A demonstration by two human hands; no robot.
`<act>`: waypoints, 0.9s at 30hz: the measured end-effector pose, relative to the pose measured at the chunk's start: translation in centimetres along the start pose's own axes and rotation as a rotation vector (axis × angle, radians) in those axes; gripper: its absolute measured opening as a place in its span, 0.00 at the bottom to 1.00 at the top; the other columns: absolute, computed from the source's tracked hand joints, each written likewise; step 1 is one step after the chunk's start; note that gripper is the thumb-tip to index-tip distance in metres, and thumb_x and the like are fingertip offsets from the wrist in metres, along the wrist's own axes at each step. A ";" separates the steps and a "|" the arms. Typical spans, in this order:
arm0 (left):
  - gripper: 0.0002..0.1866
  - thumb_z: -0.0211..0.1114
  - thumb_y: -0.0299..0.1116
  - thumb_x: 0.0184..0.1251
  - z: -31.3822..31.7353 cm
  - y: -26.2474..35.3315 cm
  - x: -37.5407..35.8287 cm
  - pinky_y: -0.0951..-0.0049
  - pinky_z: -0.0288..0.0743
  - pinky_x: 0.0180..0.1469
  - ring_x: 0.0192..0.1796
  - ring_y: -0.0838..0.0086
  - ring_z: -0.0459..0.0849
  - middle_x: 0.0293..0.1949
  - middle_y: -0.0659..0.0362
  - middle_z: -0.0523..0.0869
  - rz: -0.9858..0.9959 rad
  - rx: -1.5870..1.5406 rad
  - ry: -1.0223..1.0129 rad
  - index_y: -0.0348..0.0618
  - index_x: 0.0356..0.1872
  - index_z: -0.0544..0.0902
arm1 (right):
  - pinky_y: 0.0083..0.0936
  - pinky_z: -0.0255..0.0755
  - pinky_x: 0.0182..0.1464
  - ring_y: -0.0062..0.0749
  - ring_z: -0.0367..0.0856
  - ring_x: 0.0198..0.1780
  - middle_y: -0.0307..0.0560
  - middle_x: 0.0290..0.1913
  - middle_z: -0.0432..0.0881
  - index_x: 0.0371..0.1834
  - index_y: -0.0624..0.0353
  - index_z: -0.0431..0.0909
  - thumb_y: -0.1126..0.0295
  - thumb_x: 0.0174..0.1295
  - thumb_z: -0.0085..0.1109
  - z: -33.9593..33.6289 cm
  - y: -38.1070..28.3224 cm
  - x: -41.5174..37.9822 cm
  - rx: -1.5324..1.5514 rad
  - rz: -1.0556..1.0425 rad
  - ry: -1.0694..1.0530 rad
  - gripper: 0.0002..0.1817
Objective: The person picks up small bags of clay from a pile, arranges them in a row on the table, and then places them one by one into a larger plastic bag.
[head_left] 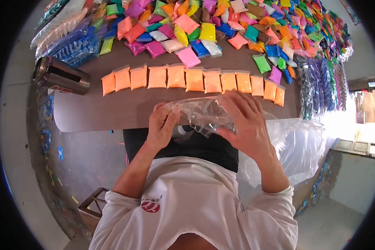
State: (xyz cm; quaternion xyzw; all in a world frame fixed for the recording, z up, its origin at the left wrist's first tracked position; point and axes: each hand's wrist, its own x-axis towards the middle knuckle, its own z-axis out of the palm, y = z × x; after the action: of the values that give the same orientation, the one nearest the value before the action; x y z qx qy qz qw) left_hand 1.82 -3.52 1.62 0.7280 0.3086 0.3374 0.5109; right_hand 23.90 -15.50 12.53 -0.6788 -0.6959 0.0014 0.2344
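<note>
A clear plastic bag [202, 113] is stretched between my hands at the table's near edge. My left hand [164, 123] pinches its left end between thumb and fingers. At the bag's other end, my right hand [246, 121] has its thumb and fingers apart, with the film lying between them and the fingertips overlapping it. Just beyond the bag, a curved row of several small orange packets [176, 76] lies side by side on the brown table [87, 112].
A big pile of small colourful packets [208, 32] covers the table's far side. Bundles of folded packaging [73, 48] lie at left, near a metal thermos [62, 77] on its side. More shiny strips [321, 87] hang at right, above a large clear plastic sheet [300, 150].
</note>
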 end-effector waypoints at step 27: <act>0.14 0.67 0.40 0.72 0.1 0.0 0.0 0.59 0.72 0.61 0.51 0.57 0.84 0.44 0.51 0.88 0.098 0.181 0.007 0.37 0.36 0.84 | 0.29 0.73 0.35 0.36 0.80 0.29 0.49 0.30 0.85 0.43 0.62 0.86 0.65 0.68 0.67 -1.6 6.4 11.1 0.172 -0.011 -0.343 0.10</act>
State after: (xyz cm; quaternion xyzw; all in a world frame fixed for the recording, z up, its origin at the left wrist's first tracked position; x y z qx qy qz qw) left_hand 1.89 -3.56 1.60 0.7841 0.3038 0.3352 0.4249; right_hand 30.82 -5.02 15.54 -0.6424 -0.7266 0.1752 0.1694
